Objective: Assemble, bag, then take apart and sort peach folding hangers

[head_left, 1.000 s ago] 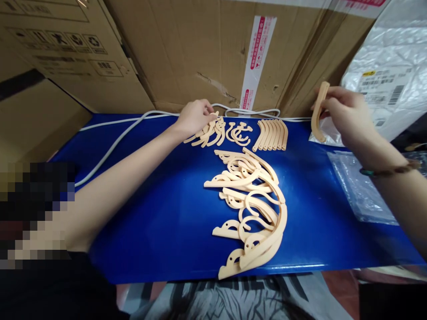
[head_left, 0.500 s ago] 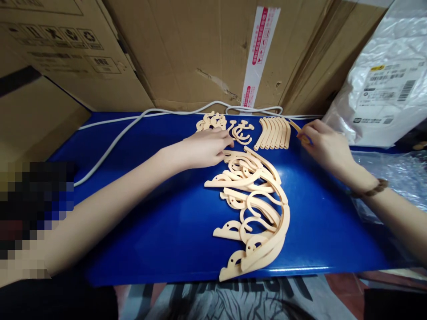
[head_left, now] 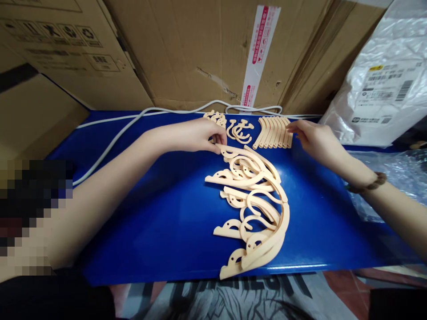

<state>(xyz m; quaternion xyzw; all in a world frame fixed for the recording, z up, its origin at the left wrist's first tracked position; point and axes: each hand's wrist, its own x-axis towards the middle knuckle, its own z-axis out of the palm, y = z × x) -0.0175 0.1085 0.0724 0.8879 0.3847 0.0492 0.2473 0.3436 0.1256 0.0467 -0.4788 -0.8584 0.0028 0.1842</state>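
Pinching the end of the farthest curved arm (head_left: 240, 150) is the operation in hand for the left hand (head_left: 205, 133): the thumb and fingers appear closed together on it. The right hand (head_left: 312, 135) is at the outer edge of the row of curved strips (head_left: 273, 132), with its fingertips against or just beside the rightmost strip; whether they are clamped on it or merely rest there, the view does not tell.

In judgement, any lift of the pinched arm calls for a firm hold at its end and a slow draw away from the overlapping pieces, which could catch or be dragged along. Any adjustment of the row calls for light pressure, as the strips lie closely side by side.

The curved arm lies at the left fingertips. The pile of pale arms and rings (head_left: 267, 253) extends from there toward the person and slightly to the right, on the blue counter (head_left: 150, 231). The C-shaped hooks (head_left: 246, 138) lie just right of the left hand, between it and the row. The cluster of small pieces (head_left: 216, 119) lies directly beyond the left fingers and is partly hidden by them. The clear plastic bag (head_left: 367, 209) lies under and beside the right wrist; the white parcel (head_left: 373, 111) stands beyond and to the right of the right hand.
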